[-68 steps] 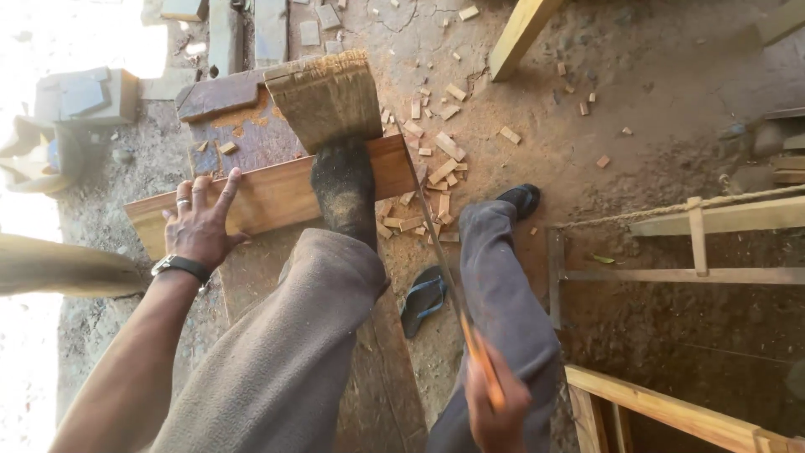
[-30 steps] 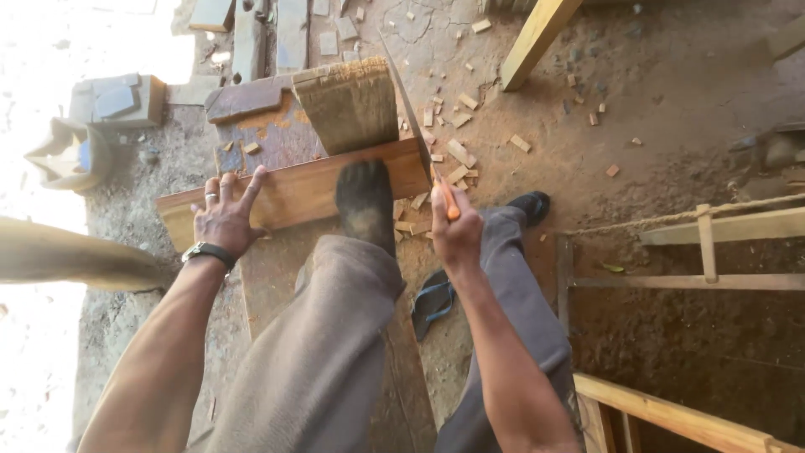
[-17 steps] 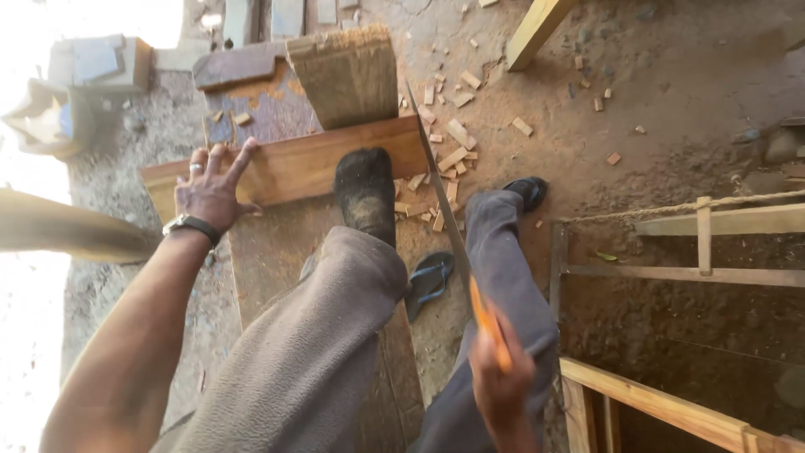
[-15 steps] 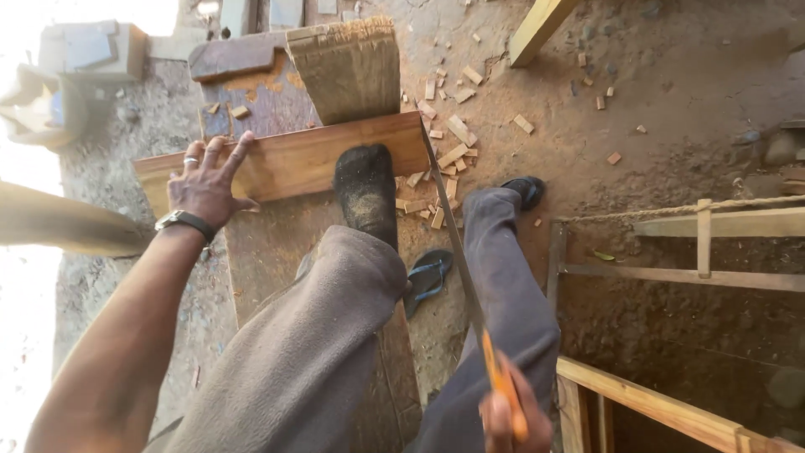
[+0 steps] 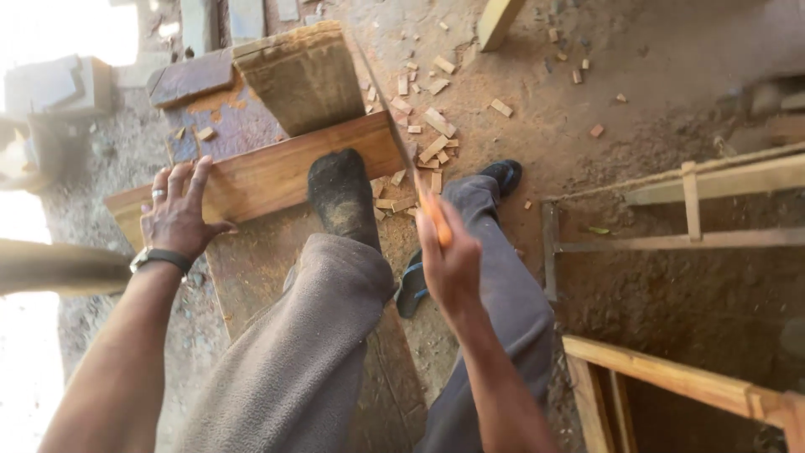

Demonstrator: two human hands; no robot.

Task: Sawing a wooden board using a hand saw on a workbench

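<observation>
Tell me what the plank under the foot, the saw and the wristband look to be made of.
Plank: bare, unfinished wood, with reddish-brown grain and a pale cut edge.
Saw: thin dull grey blade, probably steel; the orange handle in the right hand could be plastic or painted wood.
Wristband on the left hand: dark, matte, perhaps rubber or leather.

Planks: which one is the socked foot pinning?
The pale plank lying crosswise, also pressed by the left hand; the saw meets its right end. The darker plank lies beyond.

We count two hands, left (image 5: 178, 220) and right (image 5: 450, 262), one handsaw (image 5: 402, 155), one plank (image 5: 260, 178) underfoot, and many wood offcuts (image 5: 436, 122).
</observation>
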